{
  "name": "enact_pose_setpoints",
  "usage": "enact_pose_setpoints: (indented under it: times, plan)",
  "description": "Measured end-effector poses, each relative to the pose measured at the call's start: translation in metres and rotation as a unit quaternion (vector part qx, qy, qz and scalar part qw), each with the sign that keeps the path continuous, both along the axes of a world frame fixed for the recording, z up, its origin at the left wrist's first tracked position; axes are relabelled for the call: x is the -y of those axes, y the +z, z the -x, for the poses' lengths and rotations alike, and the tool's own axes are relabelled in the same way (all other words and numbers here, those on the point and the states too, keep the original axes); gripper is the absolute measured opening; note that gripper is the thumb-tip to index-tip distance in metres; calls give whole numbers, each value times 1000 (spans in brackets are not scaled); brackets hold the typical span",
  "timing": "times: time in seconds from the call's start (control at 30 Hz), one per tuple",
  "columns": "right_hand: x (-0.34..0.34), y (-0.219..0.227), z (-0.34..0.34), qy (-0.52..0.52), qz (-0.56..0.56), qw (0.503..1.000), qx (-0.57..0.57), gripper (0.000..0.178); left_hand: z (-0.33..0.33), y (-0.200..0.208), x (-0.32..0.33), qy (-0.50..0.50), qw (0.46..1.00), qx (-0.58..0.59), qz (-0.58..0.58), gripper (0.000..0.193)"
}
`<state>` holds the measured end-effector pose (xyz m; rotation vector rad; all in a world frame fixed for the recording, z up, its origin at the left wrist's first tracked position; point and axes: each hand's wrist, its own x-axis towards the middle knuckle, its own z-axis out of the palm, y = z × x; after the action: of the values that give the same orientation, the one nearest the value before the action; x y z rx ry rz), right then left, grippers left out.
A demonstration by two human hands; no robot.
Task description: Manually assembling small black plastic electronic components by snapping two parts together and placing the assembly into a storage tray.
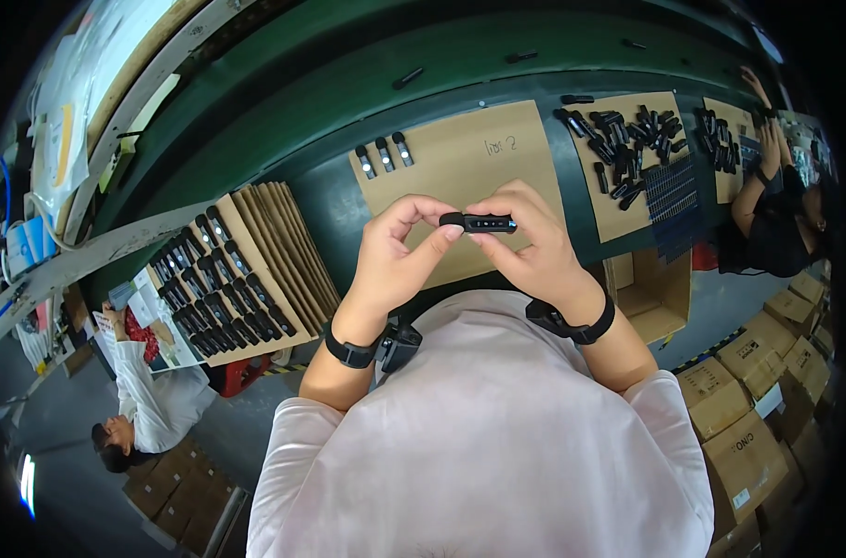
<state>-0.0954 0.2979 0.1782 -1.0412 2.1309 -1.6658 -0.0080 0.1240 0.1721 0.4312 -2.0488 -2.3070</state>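
Note:
Level between my hands is a small black stick-shaped device (486,224), with a rounded dark cap at its left end. A row of small marks runs along its face, and a blue glow shows at the right end. My left hand (392,249) pinches the cap end between thumb and fingers. The fingers of my right hand (537,244) are closed around the other end, hiding part of it. Below the device lies a brown cardboard sheet (460,153). Three similar devices (384,155) stand in a row at its far left corner.
At left, rows of black devices (223,288) cover cardboard beside a stack of cardboard sheets (288,242). More lie loose on a sheet (581,191) at right. Several dot the green conveyor belt (339,98). Co-workers sit at left (153,391) and far right (776,219). Cartons (739,456) stand lower right.

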Motion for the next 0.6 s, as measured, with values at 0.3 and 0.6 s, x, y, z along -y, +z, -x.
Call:
enact_pose_setpoints:
  times: [0.3, 0.6]
  plan:
    - [-3, 9, -12, 6, 17, 1000, 3, 28, -13, 14, -5, 1, 999, -30, 32, 18]
    - [-10, 8, -16, 34, -6, 993, 114, 29, -15, 14, 1, -3, 986, -121, 112, 26]
